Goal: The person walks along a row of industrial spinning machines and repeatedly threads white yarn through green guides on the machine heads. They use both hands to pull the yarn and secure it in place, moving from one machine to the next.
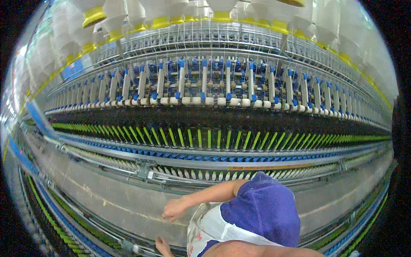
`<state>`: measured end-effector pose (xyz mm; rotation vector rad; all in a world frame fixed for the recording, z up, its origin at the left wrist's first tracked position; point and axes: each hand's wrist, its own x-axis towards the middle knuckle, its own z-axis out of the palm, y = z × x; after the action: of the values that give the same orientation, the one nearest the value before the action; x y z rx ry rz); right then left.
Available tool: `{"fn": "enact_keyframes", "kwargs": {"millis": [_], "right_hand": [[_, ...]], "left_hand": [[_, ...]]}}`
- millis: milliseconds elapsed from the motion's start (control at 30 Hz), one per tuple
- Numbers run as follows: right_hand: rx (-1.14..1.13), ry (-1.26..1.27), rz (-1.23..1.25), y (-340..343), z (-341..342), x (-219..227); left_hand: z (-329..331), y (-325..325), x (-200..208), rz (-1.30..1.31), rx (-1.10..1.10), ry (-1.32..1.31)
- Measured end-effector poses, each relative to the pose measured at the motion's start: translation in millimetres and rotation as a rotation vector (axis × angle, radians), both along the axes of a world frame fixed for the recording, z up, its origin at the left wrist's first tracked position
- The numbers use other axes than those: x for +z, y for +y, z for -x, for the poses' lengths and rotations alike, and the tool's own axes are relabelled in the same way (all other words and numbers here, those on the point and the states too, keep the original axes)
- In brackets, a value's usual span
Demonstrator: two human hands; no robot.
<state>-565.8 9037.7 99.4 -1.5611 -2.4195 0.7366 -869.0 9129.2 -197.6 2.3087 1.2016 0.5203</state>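
Bare of any tool, my right hand hangs over the grey floor of the aisle, its fingers loosely bent and partly apart. The right forearm reaches leftward out of a purple-blue sleeve. Lower down, near the bottom edge, only a small part of my left hand shows; its fingers are mostly hidden, and I cannot tell what it holds, if anything. Between the arms lies a white apron with red marks. Neither visible part of a hand touches the spinning machine.
Along the machine stand a row of green bobbin tubes, a blue peg belt and a lower row of white bobbins. White roving bobbins with yellow bases hang overhead. A second machine's green tubes line the lower left.
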Motion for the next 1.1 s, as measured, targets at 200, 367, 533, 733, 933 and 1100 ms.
{"fn": "enact_keyframes", "kwargs": {"millis": [200,367,533,733,933,1100], "right_hand": [[0.013,-0.123,0.106,182,-44,-4],[0.113,-0.129,0.147,388,-56,4],[0.408,-0.207,0.122,594,14,16],[0.662,0.001,0.075,790,83,3],[0.524,-0.187,0.219,990,105,8],[0.337,0.008,0.268,1139,98,9]], "left_hand": [[-84,205,94,0.165,-0.011,-0.099],[-93,309,106,0.422,0.121,0.245],[-23,408,92,0.425,0.536,-0.094],[45,504,31,0.607,0.844,-0.131],[74,750,42,0.564,0.772,-0.128],[75,997,105,0.390,0.514,-0.079]]}}
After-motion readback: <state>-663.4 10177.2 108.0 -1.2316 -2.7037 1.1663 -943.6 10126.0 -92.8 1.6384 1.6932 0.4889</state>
